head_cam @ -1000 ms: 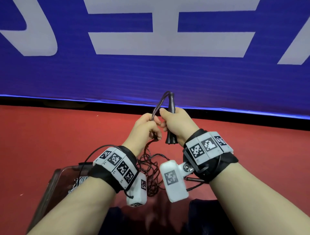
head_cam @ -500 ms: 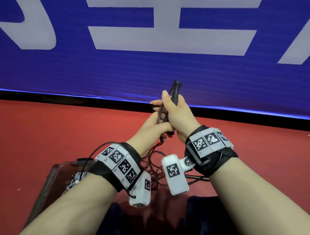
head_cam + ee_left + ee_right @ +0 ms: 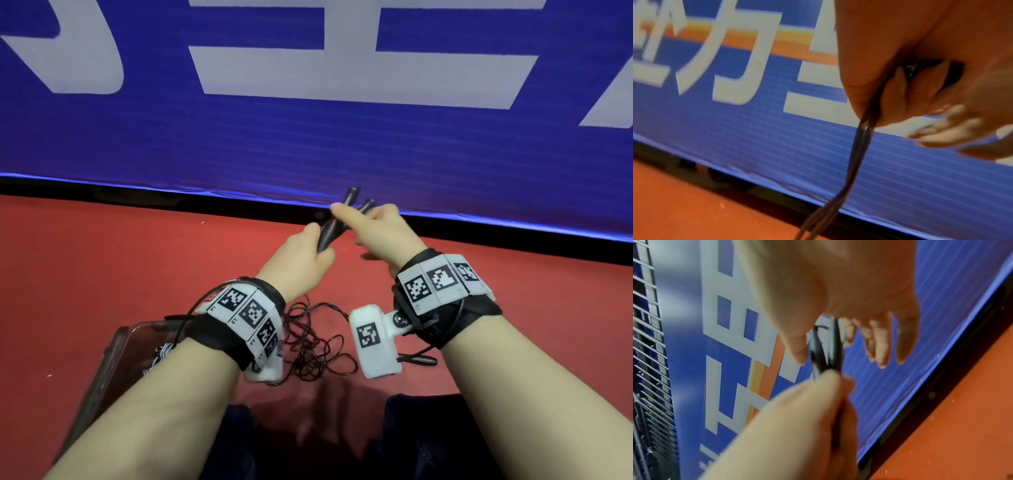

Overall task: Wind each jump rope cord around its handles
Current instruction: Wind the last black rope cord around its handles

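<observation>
Two black jump rope handles (image 3: pixel 334 228) are held side by side and lean up to the right, above the red floor. My left hand (image 3: pixel 308 246) grips their lower part, fingers curled round them. In the left wrist view the thin dark cord (image 3: pixel 859 154) runs down out of that fist. The rest of the cord (image 3: pixel 315 349) lies in a loose tangle on the floor between my wrists. My right hand (image 3: pixel 356 222) is at the handles' upper part with straight fingers. Its thumb (image 3: pixel 797 350) lies beside the handles (image 3: pixel 826 350), and the fingers (image 3: pixel 879 344) hang apart from them.
A blue banner wall (image 3: pixel 308 144) with white letters stands close behind the hands, with a black strip along its foot. A clear plastic box (image 3: pixel 113 349) at lower left holds a whitish rope (image 3: pixel 161 353). My dark-trousered knees (image 3: pixel 428 438) are at the bottom. A metal grille (image 3: pixel 647 353) shows at left.
The handles tipped from upright to leaning right. My left hand moved from the cord onto the handles and gripped them. My right hand let go its grip and straightened its fingers.
</observation>
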Demonstrator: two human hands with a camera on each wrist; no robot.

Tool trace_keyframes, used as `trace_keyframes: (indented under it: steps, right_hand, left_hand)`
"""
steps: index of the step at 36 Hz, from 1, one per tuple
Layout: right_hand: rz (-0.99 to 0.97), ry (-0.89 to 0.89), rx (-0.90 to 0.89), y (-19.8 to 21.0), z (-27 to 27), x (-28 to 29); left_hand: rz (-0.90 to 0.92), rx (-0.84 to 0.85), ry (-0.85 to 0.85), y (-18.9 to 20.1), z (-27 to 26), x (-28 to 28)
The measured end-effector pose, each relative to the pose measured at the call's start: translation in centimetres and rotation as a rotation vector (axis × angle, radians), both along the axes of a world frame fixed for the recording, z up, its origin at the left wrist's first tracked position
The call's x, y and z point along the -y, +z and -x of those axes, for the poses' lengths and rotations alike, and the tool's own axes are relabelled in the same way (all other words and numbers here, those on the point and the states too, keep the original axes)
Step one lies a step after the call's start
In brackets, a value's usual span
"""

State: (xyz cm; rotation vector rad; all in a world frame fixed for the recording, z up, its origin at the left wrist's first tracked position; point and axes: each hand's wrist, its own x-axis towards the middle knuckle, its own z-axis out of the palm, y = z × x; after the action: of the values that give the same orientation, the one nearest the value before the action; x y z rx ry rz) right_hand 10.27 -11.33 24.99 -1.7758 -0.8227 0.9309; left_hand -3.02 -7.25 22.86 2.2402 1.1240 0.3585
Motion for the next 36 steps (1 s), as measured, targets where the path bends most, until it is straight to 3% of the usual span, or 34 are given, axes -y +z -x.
trace_keyframes:
  steps: [2,4,6,9,12,15,21,25,31,36]
  right_hand:
    - [0.010,-0.106,0.073,0.1,-1.1,0.2]
    - [-0.067,-0.103,0.206,0.2,-1.4,0.6]
    - [-0.126,0.070,0.411,0.5,-0.9,0.9]
    - [0.101,0.529,0.759,0.8,0.3,1.4]
    - [0.302,0.740,0.860,0.4,1.2,1.6]
    - [0.330,0.733,0.932,0.1,1.2,1.6]
    - [0.407,0.682,0.710,-0.3,0.6,1.3]
    - [0.329,0.611,0.782,-0.4,0.9,1.2]
    - [0.282,0.625,0.981,-0.7,1.9,0.9]
    - [0.251,0.610,0.994,-0.4,2.6,1.1]
  left_hand:
    - [-0.091,-0.188,-0.023,-0.3,0.9,-0.4]
    - [-0.173,-0.347,-0.093,-0.5,1.4,-0.3]
    - [-0.262,-0.453,-0.185,-0.5,1.4,0.0]
    - [-0.368,-0.508,-0.296,-0.6,1.0,0.5]
    - [-0.424,-0.492,-0.366,-0.4,0.5,1.0]
    - [-0.463,-0.475,-0.402,-0.1,0.3,1.1]
    - [-0.628,-0.419,-0.443,0.3,0.5,1.0]
    - [-0.557,-0.314,-0.364,0.5,1.0,0.5]
    - [-0.391,-0.327,-0.290,0.4,1.6,-0.7]
    - [-0.285,-0.311,-0.260,0.5,2.0,-1.2]
